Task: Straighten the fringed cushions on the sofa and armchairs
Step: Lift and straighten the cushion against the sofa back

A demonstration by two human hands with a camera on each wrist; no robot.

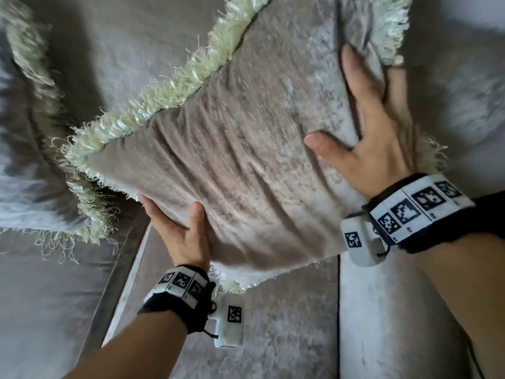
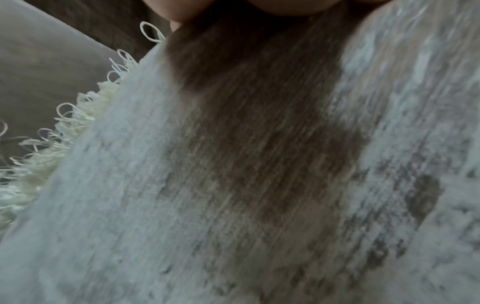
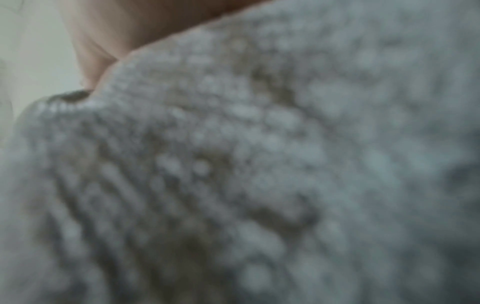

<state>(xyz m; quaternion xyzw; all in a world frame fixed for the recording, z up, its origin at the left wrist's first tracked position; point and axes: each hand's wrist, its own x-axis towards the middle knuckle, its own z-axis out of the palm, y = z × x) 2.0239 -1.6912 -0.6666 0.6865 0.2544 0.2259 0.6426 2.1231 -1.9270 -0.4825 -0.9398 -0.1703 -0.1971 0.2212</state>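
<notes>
**Fringed cushion held between two hands above the sofa seat**

The fringed cushion (image 1: 240, 160) is a square pad in taupe-grey velvety cloth whose nap shows pale silvery patches and soft diagonal creases. A thick cream fringe (image 1: 169, 91) of looped and frayed threads runs along its edges. It is tilted, one corner pointing toward the sofa's left side, and it is raised over the seat near the sofa back (image 1: 131, 47).

The left hand (image 1: 180, 228) grips the lower left edge, thumb curled onto the front face, the other fingers hidden behind the cloth. The right hand (image 1: 379, 127) lies flat on the right part of the face, fingers straight and spread, thumb out to the side. The two hands are well apart, one at each side of the cushion.

A second fringed cushion (image 1: 32, 170) leans at the sofa's left end. A seam (image 1: 338, 310) divides the seat cushions below. Both wrist views are filled by close cloth; the left wrist view shows fringe loops (image 2: 64, 127), and the right wrist view is blurred.
</notes>
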